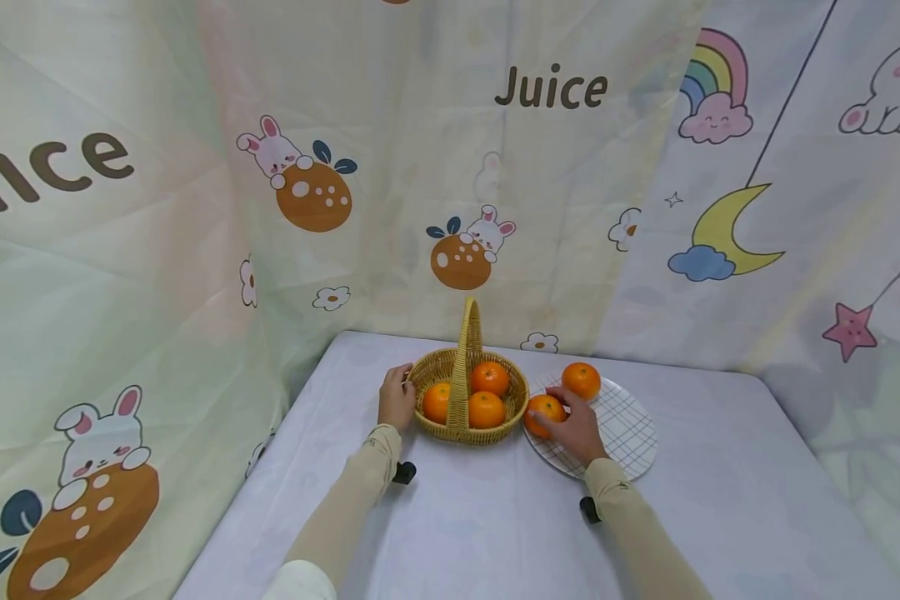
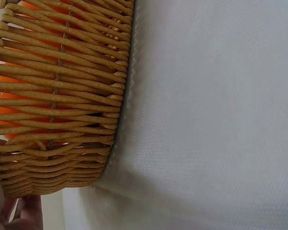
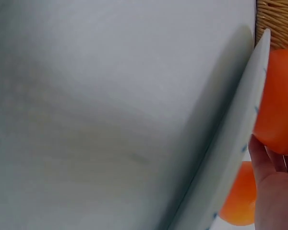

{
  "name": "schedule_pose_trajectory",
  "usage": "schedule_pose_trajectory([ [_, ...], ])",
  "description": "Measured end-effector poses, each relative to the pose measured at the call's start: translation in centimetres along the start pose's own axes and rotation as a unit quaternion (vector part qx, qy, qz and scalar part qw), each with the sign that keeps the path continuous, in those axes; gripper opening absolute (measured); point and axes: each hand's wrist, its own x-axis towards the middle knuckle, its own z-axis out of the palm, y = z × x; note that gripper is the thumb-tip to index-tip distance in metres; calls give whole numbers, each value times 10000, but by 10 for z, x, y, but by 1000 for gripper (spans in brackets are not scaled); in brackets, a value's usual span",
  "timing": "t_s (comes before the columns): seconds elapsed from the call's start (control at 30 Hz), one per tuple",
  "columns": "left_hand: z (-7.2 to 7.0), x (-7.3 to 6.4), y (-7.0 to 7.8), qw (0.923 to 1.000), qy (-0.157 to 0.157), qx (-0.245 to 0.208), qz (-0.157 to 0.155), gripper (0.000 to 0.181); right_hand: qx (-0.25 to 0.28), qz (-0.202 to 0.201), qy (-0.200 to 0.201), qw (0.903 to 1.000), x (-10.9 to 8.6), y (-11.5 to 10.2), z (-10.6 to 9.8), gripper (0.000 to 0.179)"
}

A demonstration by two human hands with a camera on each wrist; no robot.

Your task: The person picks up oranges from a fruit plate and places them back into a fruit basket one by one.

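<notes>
A wicker basket with a tall handle holds three oranges. At its left rim, my left hand grips the edge; in the left wrist view only part of that hand shows beside the woven wall. My right hand holds an orange at the left side of a white plate with a grid pattern, close to the basket. Its fingers curl round the fruit, which also shows in the right wrist view. Another orange lies at the plate's back edge.
A table with a white cloth bears the basket and plate. Printed fabric hangs behind and at both sides of it. The plate's raised rim stands close below my right hand.
</notes>
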Motion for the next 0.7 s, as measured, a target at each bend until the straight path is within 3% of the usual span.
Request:
schedule_pose_trajectory([
  [0.4, 0, 0, -2, 9999, -15, -39, -104, 35, 149, 254, -237, 9993, -5, 0, -1, 83],
  [0.7, 0, 1, 0, 9998, -35, -70, -180, 36, -22, 339, -343, 9988, -3, 1, -2, 84],
])
